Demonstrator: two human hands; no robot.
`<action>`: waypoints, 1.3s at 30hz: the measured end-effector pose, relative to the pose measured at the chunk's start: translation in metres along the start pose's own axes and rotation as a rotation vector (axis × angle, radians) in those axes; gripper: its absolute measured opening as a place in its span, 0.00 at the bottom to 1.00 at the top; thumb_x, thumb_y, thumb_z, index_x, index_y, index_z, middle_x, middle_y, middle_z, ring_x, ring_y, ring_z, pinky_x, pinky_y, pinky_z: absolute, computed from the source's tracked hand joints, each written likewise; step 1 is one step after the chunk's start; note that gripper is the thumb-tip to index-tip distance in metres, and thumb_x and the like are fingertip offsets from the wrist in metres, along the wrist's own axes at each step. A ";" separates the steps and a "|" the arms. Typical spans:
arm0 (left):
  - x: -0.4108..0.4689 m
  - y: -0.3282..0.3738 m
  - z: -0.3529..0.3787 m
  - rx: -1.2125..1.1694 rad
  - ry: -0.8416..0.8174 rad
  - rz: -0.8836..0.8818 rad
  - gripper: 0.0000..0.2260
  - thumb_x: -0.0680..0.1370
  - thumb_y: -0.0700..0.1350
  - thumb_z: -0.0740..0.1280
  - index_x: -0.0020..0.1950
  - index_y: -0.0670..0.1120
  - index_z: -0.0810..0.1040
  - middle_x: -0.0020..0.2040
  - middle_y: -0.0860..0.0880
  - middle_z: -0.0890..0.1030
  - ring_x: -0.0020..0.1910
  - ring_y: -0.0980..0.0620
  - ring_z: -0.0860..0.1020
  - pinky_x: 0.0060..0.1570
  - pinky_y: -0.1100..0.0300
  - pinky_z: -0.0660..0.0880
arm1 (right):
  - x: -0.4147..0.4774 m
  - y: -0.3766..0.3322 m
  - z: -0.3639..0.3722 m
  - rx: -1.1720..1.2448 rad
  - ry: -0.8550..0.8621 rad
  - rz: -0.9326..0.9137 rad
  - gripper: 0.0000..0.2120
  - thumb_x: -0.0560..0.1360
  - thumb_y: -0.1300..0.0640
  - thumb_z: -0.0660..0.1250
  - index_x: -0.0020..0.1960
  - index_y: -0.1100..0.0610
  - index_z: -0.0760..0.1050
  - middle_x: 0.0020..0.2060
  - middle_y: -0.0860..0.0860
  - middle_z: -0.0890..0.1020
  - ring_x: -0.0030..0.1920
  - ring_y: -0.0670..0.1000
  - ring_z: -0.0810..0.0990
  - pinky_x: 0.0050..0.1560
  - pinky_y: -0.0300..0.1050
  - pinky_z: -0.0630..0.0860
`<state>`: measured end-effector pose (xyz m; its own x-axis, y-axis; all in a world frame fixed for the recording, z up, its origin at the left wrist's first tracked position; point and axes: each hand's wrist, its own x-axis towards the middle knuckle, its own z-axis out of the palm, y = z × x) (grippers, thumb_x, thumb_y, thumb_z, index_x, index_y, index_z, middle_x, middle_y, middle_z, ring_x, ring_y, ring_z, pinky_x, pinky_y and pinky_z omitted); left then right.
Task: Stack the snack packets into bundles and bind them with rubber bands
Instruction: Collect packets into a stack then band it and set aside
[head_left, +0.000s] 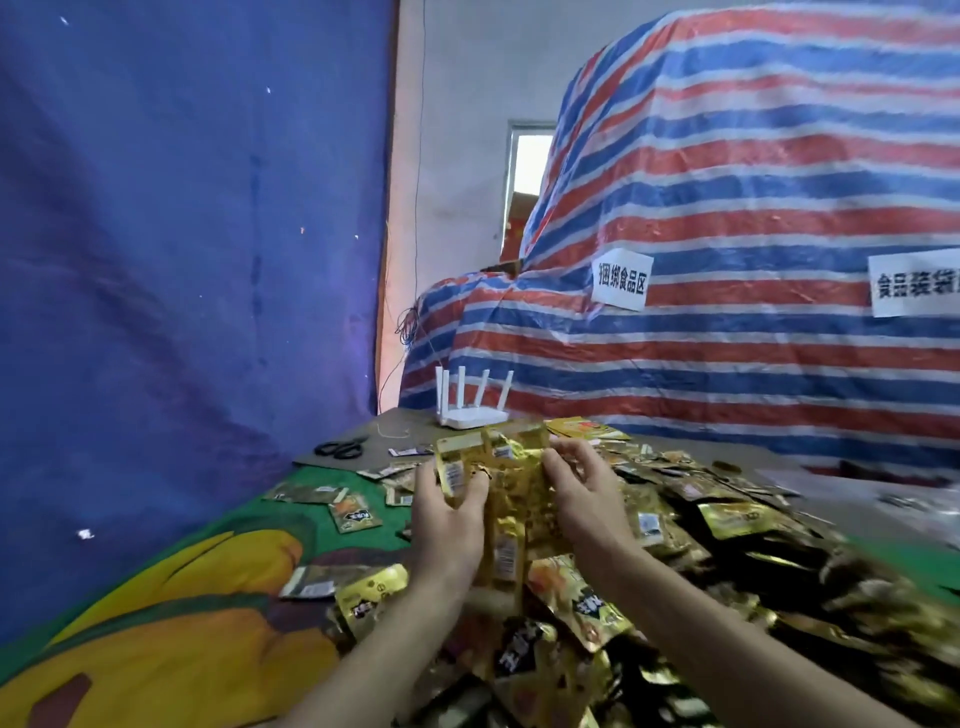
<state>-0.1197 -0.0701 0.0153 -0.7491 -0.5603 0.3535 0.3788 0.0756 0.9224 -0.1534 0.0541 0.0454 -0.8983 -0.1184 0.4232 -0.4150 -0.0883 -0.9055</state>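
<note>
Head view: both hands are raised just above a heap of packets, with one bundle of gold snack packets (511, 462) held upright between them. The left hand (447, 519) grips the bundle's left edge with its fingers curled round the front. The right hand (584, 493) pinches the right edge with bent fingers. The bundle is not square: its top edges stand at different heights, and one packet (506, 551) hangs down below the hands. I see no rubber band on the bundle or on any finger, though blur makes that hard to settle. A thin pale loop (390, 429) on the tabletop (171, 613) beyond the left hand may be one.

Loose packets (727, 525) are heaped to the right of the right hand and under both wrists, and a few lie scattered left of the left hand on the printed cloth. Scissors (340, 447) lie beyond the left hand, with a white router (470, 413) farther off.

The likely trouble is the uneven stack. Foil looks slick, so once one hand lets go to fetch a band, the packets could fan out or slide from the bottom, the hanging one first. A band put on before the edges are levelled would probably bind crooked and might creep off. If the band must come from beyond the left hand, the one-handed hold lasts longer and a spill into the heap grows likelier.
</note>
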 end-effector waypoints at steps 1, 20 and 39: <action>-0.012 0.001 0.003 0.023 -0.001 0.022 0.17 0.82 0.49 0.67 0.70 0.47 0.71 0.64 0.46 0.79 0.63 0.45 0.78 0.65 0.42 0.74 | -0.013 -0.001 -0.002 -0.001 0.042 -0.043 0.07 0.84 0.55 0.62 0.51 0.52 0.78 0.45 0.54 0.84 0.45 0.56 0.85 0.45 0.61 0.84; -0.134 -0.036 0.036 0.059 -0.654 0.268 0.19 0.76 0.50 0.73 0.59 0.51 0.65 0.50 0.60 0.83 0.51 0.68 0.81 0.49 0.71 0.75 | -0.143 0.122 -0.170 -0.038 0.197 0.425 0.21 0.83 0.73 0.52 0.76 0.66 0.65 0.74 0.64 0.67 0.71 0.65 0.71 0.73 0.56 0.66; -0.133 -0.037 0.025 -0.064 -0.876 0.091 0.20 0.65 0.41 0.76 0.55 0.41 0.79 0.45 0.49 0.86 0.46 0.53 0.84 0.44 0.61 0.79 | -0.144 0.032 -0.078 -0.031 0.130 -0.277 0.16 0.81 0.49 0.56 0.47 0.60 0.72 0.37 0.49 0.76 0.39 0.48 0.76 0.40 0.41 0.75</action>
<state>-0.0479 0.0220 -0.0621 -0.8520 0.2817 0.4413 0.4670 0.0280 0.8838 -0.0481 0.1454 -0.0468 -0.7605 0.0339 0.6484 -0.6490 -0.0692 -0.7576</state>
